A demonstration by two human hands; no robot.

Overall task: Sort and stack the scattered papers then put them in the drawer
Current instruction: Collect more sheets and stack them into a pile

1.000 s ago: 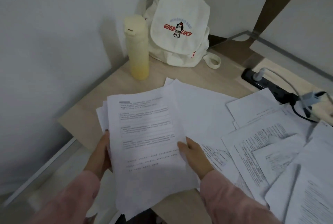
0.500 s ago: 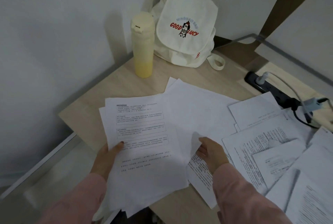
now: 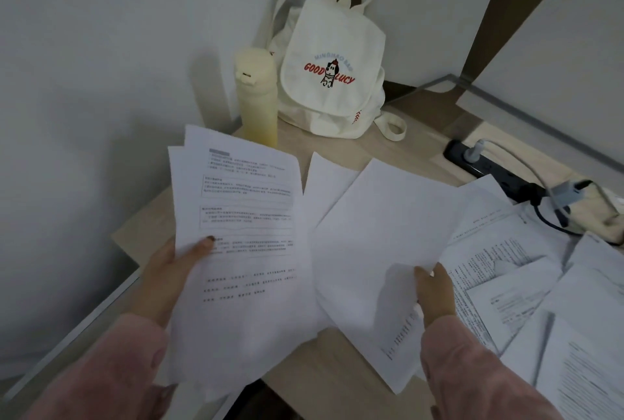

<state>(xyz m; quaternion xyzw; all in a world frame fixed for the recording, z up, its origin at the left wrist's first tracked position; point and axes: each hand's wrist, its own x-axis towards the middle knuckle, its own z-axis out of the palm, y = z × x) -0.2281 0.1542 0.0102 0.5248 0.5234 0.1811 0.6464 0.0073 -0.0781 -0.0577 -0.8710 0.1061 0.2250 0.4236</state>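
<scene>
At the desk's near corner, the left hand (image 3: 169,271) has raised its stack (image 3: 243,224), thumb pressed on the top page. The right hand (image 3: 435,294) has lifted the blank sheet (image 3: 381,217) it was picking at half a second ago; it may be pinching a second page too. Gathering is under way, with many loose papers (image 3: 506,261) left at the right. The pale wooden desk (image 3: 337,382) sits against a white wall (image 3: 101,82), with a bottle (image 3: 256,95), a bag (image 3: 334,75) and a power strip (image 3: 486,166). No drawer shows.
</scene>
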